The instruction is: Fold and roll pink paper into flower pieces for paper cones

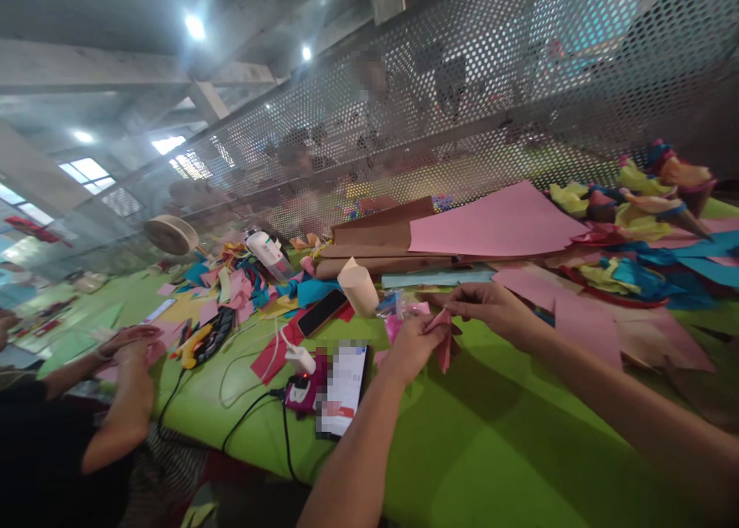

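Note:
My left hand (pixel 411 349) is closed on a small folded piece of pink paper (pixel 443 343), held just above the green table. My right hand (pixel 482 306) pinches the upper right edge of the same paper between thumb and fingers. Brown shows behind the pink, partly hidden by the fingers. Just beyond my left hand lies a clear plastic bag (pixel 395 309) with something bright pink in it. A cream paper roll (pixel 358 288) stands behind that. Left of my left forearm lies a phone with a lit screen (pixel 345 389).
A purple power strip (pixel 305 385) with cables sits by the lit phone. A yellow and black glue gun (pixel 199 345) and a dark phone (pixel 322 312) lie further left. Pink sheets (pixel 586 324) and paper flowers (pixel 635 205) fill the right. A co-worker's hands (pixel 130 343) work at far left.

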Motion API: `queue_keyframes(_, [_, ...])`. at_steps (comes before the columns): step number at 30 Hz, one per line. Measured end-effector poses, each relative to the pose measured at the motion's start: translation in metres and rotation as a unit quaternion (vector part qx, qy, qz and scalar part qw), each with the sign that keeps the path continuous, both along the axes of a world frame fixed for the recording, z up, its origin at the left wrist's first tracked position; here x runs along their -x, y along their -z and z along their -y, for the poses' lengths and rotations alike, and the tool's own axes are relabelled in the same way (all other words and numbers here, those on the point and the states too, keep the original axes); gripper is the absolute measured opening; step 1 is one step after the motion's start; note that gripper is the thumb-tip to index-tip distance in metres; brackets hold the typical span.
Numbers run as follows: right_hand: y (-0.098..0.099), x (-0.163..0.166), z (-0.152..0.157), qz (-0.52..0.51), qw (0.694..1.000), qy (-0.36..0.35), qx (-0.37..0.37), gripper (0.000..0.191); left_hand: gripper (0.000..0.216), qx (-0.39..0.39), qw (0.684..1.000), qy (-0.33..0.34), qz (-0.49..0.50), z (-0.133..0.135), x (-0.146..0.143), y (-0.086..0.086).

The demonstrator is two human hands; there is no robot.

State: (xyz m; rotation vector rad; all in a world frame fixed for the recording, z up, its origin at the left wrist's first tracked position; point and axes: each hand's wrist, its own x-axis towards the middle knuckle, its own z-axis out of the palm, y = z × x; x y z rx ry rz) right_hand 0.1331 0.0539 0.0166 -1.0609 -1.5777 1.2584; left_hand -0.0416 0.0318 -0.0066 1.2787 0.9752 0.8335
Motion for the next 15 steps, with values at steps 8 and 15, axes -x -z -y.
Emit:
queue_keyframes(8, [0.0014, 0.0042, -0.0016, -0.027, 0.999, 0.035, -0.016, 0.046, 0.051, 0.083, 0.988, -0.073, 0.106, 0.0034, -0.0059, 0.0005])
queue_keyframes(15, [0.0013, 0.0032, -0.0014, -0.059, 0.995, 0.078, -0.021, 0.05, 0.054, 0.125, 0.975, -0.09, 0.159, 0.0046, -0.0098, 0.0019])
